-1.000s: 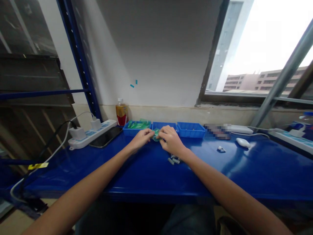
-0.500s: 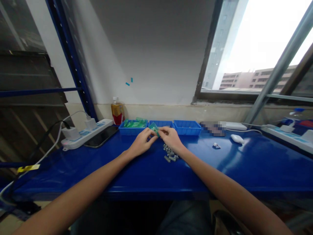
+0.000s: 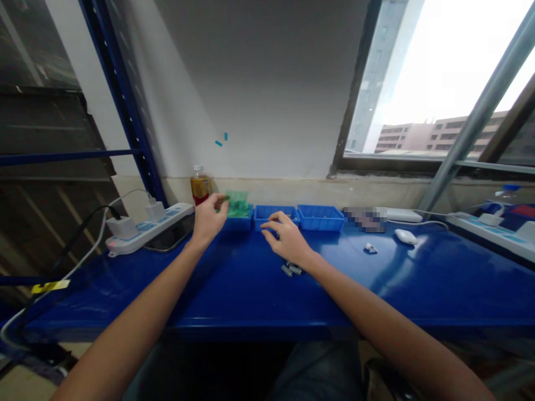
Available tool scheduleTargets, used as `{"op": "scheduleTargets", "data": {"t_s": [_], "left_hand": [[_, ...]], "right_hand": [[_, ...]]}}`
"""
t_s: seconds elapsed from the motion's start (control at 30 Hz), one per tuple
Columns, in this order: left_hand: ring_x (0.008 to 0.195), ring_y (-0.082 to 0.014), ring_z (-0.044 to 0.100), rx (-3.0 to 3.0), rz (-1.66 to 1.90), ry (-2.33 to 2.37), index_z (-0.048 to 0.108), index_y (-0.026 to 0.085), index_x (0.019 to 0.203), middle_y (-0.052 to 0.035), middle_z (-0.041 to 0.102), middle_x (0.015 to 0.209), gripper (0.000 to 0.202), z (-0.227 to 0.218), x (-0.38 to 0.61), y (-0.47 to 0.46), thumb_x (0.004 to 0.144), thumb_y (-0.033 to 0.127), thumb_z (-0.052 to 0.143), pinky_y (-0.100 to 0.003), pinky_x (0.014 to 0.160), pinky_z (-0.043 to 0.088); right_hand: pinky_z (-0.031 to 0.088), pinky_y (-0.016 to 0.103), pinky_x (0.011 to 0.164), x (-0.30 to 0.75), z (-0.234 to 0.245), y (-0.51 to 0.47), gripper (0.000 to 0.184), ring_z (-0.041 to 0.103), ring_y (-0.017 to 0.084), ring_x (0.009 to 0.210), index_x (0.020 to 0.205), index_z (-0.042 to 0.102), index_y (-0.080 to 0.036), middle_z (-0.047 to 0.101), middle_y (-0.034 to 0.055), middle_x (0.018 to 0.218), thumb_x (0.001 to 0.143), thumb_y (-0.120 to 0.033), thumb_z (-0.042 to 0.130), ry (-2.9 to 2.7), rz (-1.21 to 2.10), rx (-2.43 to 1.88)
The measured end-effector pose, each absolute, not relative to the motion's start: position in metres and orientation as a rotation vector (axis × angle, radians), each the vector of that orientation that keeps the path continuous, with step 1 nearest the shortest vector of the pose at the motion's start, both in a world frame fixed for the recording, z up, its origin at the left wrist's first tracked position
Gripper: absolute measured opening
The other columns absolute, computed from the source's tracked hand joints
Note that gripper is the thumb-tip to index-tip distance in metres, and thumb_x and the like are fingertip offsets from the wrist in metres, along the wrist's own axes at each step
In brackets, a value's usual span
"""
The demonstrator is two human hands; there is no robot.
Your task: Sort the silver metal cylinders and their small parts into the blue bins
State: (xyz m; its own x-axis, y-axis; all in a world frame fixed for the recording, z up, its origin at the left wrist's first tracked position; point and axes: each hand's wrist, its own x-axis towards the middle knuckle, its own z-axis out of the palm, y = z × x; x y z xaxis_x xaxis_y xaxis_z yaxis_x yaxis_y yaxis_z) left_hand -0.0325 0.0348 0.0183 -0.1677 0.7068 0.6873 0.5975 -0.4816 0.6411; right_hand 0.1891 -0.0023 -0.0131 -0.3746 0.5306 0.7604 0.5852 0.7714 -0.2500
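My left hand reaches over the left blue bin. Its thumb and fingers are curled at the edge of a see-through green plastic piece, blurred by motion, which stands above the bin's rim. More green pieces lie under it in that bin. My right hand hovers in front of the middle blue bin, thumb and fingers slightly apart with nothing seen between them. Small metal cylinders lie on the table below my right wrist; others are hidden behind the hand.
A right-hand blue bin adjoins the middle one. Left are a drink bottle, a dark phone and a power strip with cables. A white earbud case and earbud rest on the blue table at right.
My left hand has moved left, away from my right hand, to the left bin. The green piece both hands held is no longer between them. My right hand has loosened and dropped slightly.
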Motion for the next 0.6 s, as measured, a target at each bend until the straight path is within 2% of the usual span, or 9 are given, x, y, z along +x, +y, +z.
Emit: {"op": "scheduleTargets", "data": {"t_s": [0.07, 0.13, 0.27, 0.43, 0.5, 0.6], "left_hand": [[0.078, -0.0179, 0.064, 1.885, 1.950, 1.778, 0.062, 0.014, 0.095, -0.0062, 0.068, 0.087, 0.025, 0.021, -0.055, 0.042, 0.079, 0.029, 0.051, -0.029, 0.076, 0.049], [0.075, -0.0183, 0.065, 1.748, 1.959, 1.961, 0.061, 0.013, 0.097, -0.0073, 0.069, 0.088, 0.026, 0.019, -0.076, 0.051, 0.079, 0.030, 0.053, -0.028, 0.073, 0.050], [0.077, -0.0192, 0.066, 1.640, 1.851, 2.132, 0.061, 0.013, 0.093, -0.0087, 0.069, 0.089, 0.024, 0.006, -0.098, 0.068, 0.077, 0.029, 0.054, -0.027, 0.071, 0.050], [0.079, -0.0212, 0.065, 1.852, 1.520, 2.214, 0.062, 0.015, 0.088, -0.0081, 0.070, 0.086, 0.020, -0.006, -0.093, 0.074, 0.076, 0.029, 0.053, -0.029, 0.073, 0.048], [0.086, -0.0244, 0.063, 1.951, 1.402, 2.251, 0.063, 0.017, 0.089, -0.0090, 0.070, 0.088, 0.020, -0.009, -0.089, 0.072, 0.077, 0.030, 0.052, -0.034, 0.077, 0.046], [0.100, -0.0324, 0.057, 2.100, 1.230, 2.363, 0.064, 0.019, 0.092, -0.0116, 0.070, 0.093, 0.020, -0.009, -0.083, 0.068, 0.078, 0.027, 0.051, -0.048, 0.088, 0.039]], "right_hand": [[0.045, 0.033, 0.087, 0.190, -0.011, -0.004, 0.017, 0.053, 0.018, 0.092, 0.094, 0.069, -0.017, 0.055, 0.0079, 0.095, 0.085, -0.022, 0.055, -2.064, -0.074, -0.866], [0.044, 0.033, 0.086, 0.191, -0.010, -0.003, 0.017, 0.053, 0.018, 0.092, 0.093, 0.069, -0.017, 0.054, 0.0076, 0.095, 0.085, -0.023, 0.055, -2.072, -0.073, -0.894], [0.043, 0.034, 0.086, 0.192, -0.013, -0.001, 0.017, 0.052, 0.019, 0.092, 0.093, 0.069, -0.017, 0.054, 0.0074, 0.095, 0.086, -0.024, 0.055, -2.093, -0.069, -0.921], [0.042, 0.033, 0.089, 0.191, -0.016, 0.002, 0.016, 0.051, 0.018, 0.094, 0.093, 0.068, -0.017, 0.053, 0.0071, 0.095, 0.086, -0.024, 0.055, -2.129, -0.063, -0.926], [0.041, 0.033, 0.089, 0.192, -0.016, 0.003, 0.017, 0.051, 0.018, 0.095, 0.094, 0.068, -0.017, 0.054, 0.0075, 0.096, 0.086, -0.025, 0.056, -2.143, -0.067, -0.938], [0.041, 0.034, 0.088, 0.197, -0.010, 0.006, 0.018, 0.051, 0.019, 0.095, 0.095, 0.069, -0.016, 0.055, 0.0079, 0.095, 0.086, -0.025, 0.056, -2.166, -0.069, -0.973]]}}
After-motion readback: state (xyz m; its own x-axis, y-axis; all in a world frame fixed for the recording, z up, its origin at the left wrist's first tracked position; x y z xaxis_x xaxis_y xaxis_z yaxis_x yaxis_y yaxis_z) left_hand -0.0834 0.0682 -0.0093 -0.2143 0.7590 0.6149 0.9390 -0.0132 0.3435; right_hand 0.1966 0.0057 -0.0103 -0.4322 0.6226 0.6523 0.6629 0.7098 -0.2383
